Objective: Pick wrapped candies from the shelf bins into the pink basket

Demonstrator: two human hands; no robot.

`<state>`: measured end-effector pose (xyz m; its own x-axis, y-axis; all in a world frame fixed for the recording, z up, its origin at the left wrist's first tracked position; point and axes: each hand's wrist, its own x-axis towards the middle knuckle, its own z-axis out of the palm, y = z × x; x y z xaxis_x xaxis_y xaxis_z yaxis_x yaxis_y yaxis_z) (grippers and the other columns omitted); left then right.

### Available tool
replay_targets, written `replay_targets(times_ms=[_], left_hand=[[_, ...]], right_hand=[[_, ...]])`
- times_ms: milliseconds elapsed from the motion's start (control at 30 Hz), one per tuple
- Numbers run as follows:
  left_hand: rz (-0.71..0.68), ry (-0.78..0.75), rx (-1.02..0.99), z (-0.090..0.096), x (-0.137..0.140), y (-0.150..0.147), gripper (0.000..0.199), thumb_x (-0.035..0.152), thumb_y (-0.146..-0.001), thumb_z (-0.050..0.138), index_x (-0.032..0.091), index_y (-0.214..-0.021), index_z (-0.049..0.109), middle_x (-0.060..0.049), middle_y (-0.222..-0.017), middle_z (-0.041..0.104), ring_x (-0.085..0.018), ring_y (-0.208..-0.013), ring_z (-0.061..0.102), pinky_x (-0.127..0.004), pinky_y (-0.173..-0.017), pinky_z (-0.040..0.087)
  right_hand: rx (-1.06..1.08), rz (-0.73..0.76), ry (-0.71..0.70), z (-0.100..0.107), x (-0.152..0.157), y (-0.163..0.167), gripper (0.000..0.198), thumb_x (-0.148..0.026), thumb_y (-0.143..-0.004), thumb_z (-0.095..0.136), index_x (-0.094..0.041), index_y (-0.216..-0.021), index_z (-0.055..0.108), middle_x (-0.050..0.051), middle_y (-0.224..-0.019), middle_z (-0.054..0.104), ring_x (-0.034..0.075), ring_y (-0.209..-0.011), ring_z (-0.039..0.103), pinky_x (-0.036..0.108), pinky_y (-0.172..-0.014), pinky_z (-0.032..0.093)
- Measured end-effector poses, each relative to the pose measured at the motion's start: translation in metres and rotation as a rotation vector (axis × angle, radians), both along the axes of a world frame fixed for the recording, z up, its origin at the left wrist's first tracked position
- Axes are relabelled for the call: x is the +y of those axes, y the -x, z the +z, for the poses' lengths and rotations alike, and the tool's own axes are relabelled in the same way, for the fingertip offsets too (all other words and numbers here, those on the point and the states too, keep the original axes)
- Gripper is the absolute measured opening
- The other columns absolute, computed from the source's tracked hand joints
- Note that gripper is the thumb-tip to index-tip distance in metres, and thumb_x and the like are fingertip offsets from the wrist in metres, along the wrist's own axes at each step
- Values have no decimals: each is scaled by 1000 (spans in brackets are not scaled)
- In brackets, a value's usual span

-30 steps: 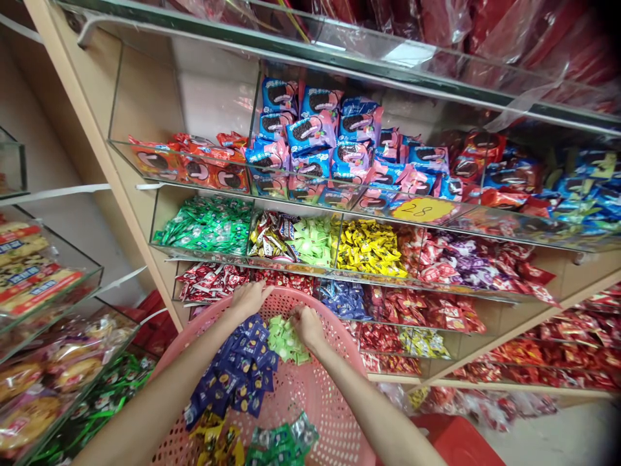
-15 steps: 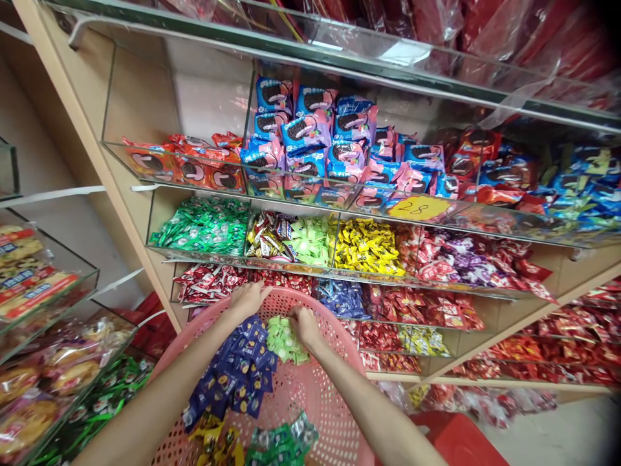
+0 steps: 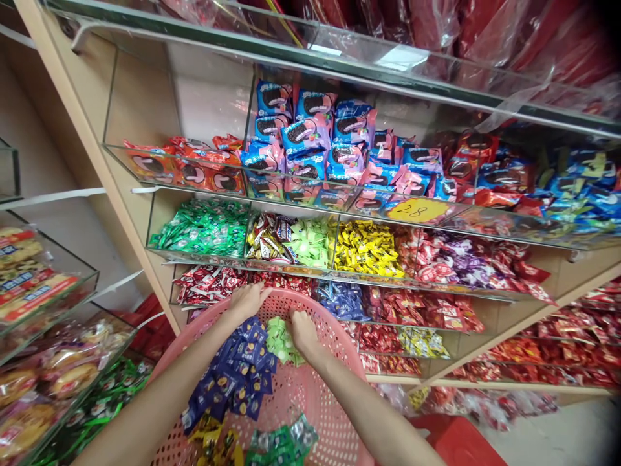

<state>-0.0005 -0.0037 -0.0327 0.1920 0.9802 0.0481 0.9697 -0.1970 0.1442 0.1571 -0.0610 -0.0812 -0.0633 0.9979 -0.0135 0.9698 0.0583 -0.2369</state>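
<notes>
A pink perforated plastic basket stands in front of me, tilted toward the shelves. My left hand grips its far rim, fingers over the edge. Inside the basket my right hand is closed in a fist beside a small heap of light green wrapped candies; whatever is in its fingers is hidden. Dark blue candy packets fill the basket's left side. Nearer to me lie yellow wrapped candies and green wrapped candies.
Glass-fronted shelves ahead hold green candies, light green candies, yellow candies and blue-pink cookie packs. A yellow price tag reads 28. At lower right is a red plastic object. Packaged pastries lie left.
My right hand has turned slightly and its fingers have drawn in to a tighter fist near the light green candies. My left hand stays on the rim.
</notes>
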Motion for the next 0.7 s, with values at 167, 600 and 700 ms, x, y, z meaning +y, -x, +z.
replay_targets(times_ms=[167,600,700], left_hand=[[1,4,-9,2,0,0,51,52,-85,20,20,-99,58,-11,-94,66,-28,-89,60,-37,-74,41],[-1,-34,-20,12,-2,3,50,53,-86,20,22,-99,56,-10,-94,66,-25,-89,60,-33,-71,41],[0,-21,-20,15,-3,4,50,53,-86,19,21,-98,56,-10,-92,66,-24,-88,61,-32,-71,41]], right_hand=[[-14,14,-26,5,-2,2,20,-13,-83,41,-13,-93,58,11,-92,63,20,-88,57,25,-67,37],[132,73,-366,81,-8,2,28,-37,-87,41,-19,-75,60,4,-68,65,14,-61,58,22,-53,30],[221,152,-472,114,-2,-12,26,-35,-87,42,-19,-77,60,2,-69,63,12,-59,55,21,-55,31]])
